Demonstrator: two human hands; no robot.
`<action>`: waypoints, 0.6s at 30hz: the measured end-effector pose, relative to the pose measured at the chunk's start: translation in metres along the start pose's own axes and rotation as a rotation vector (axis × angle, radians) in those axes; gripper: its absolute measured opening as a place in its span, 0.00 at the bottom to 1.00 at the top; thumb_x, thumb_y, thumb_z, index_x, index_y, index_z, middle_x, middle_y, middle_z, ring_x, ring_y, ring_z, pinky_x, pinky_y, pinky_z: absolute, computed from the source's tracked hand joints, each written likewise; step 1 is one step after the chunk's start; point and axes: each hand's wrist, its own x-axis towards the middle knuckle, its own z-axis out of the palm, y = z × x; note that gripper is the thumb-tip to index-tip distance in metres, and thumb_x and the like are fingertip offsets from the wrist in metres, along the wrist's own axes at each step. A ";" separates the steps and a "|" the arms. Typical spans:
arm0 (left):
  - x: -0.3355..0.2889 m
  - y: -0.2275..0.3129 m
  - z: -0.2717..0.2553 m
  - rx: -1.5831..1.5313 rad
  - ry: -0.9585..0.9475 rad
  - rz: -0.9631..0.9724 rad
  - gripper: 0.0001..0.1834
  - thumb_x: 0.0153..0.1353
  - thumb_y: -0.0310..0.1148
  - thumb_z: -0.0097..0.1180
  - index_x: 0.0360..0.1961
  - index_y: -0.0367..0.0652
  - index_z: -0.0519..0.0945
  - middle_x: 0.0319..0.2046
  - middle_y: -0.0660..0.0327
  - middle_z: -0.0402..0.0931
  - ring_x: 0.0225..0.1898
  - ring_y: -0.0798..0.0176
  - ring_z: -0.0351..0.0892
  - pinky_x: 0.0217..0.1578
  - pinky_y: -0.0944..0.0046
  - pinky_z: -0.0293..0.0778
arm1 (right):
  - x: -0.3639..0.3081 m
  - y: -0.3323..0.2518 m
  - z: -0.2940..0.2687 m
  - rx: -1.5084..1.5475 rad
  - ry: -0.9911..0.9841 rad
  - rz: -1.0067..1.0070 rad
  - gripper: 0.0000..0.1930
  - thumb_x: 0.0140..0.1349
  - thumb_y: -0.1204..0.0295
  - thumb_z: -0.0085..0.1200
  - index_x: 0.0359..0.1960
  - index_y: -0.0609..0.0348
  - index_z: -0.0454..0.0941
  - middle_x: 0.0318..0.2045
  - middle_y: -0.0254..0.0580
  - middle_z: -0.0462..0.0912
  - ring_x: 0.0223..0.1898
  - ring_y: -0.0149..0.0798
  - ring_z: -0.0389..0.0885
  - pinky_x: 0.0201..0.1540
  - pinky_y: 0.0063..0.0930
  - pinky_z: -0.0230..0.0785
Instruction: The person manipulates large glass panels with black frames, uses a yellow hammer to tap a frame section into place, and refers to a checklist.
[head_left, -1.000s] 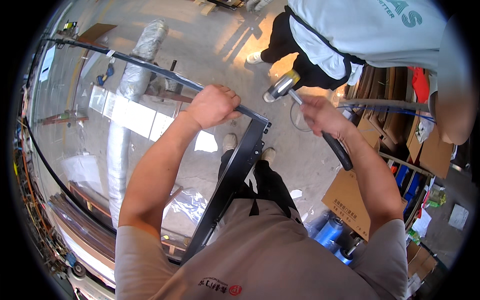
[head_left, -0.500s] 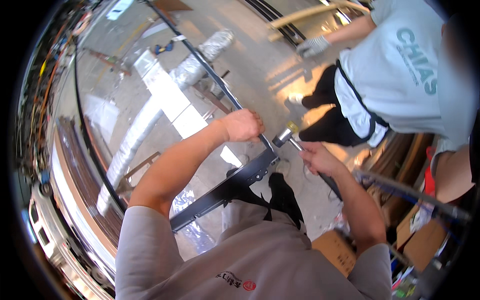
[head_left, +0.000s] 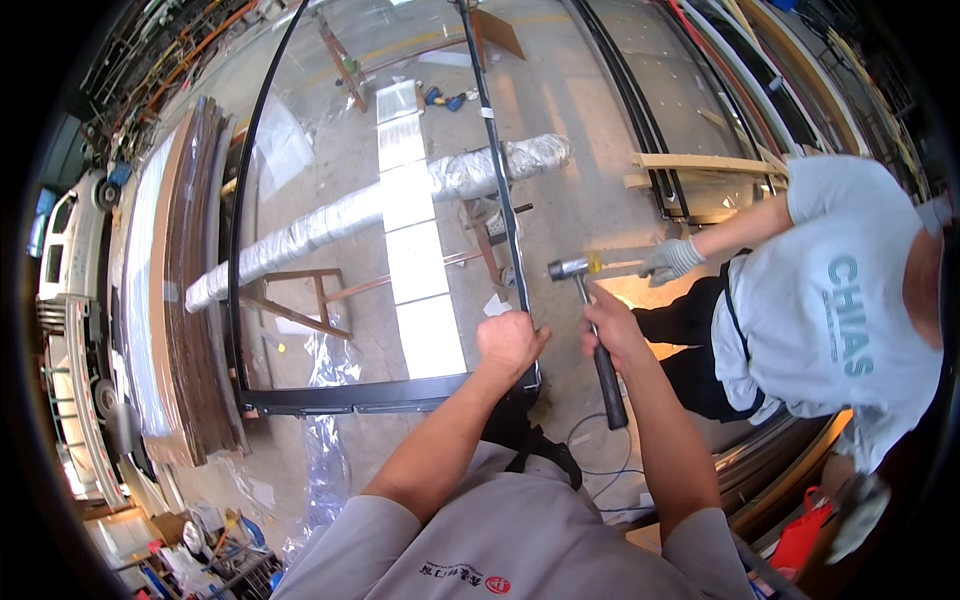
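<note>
While bare floor [head_left: 556, 215] is seen between the right edge of the black-framed glass panel [head_left: 310, 398] and a co-worker [head_left: 830, 270], that edge is grasped near the close corner by the left hand [head_left: 512, 343]; a hammer [head_left: 607, 385] is gripped by its handle in the right hand [head_left: 613, 325].

Black frame [head_left: 340, 399] — far end cut off by top edge; co-worker's lower hand [head_left: 860, 514] — blurred.
</note>
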 end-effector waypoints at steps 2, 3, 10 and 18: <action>0.001 0.007 0.007 -0.068 0.055 -0.029 0.23 0.55 0.49 0.53 0.22 0.38 0.83 0.24 0.47 0.81 0.28 0.44 0.82 0.31 0.49 0.77 | 0.031 -0.013 -0.004 0.050 0.069 -0.007 0.26 0.65 0.76 0.42 0.67 0.53 0.59 0.20 0.35 0.67 0.15 0.28 0.66 0.16 0.27 0.64; 0.000 0.010 0.008 -0.089 0.049 -0.069 0.22 0.55 0.48 0.52 0.21 0.38 0.83 0.24 0.47 0.80 0.28 0.44 0.82 0.31 0.49 0.77 | 0.051 -0.015 -0.008 0.060 0.092 -0.018 0.24 0.65 0.77 0.41 0.65 0.54 0.61 0.20 0.34 0.67 0.15 0.28 0.65 0.16 0.27 0.64; 0.002 0.019 0.007 -0.186 0.010 -0.291 0.19 0.53 0.44 0.52 0.21 0.37 0.83 0.24 0.45 0.80 0.27 0.43 0.82 0.31 0.47 0.76 | 0.091 -0.029 0.036 -0.011 -0.110 0.142 0.09 0.66 0.75 0.43 0.46 0.49 0.67 0.20 0.33 0.65 0.14 0.27 0.63 0.16 0.27 0.60; 0.000 0.028 0.001 -0.218 0.032 -0.411 0.18 0.52 0.43 0.55 0.17 0.39 0.80 0.21 0.46 0.78 0.25 0.43 0.80 0.29 0.47 0.74 | 0.117 -0.054 0.042 -0.068 -0.105 0.166 0.11 0.64 0.75 0.45 0.48 0.53 0.69 0.21 0.35 0.66 0.14 0.28 0.63 0.15 0.28 0.61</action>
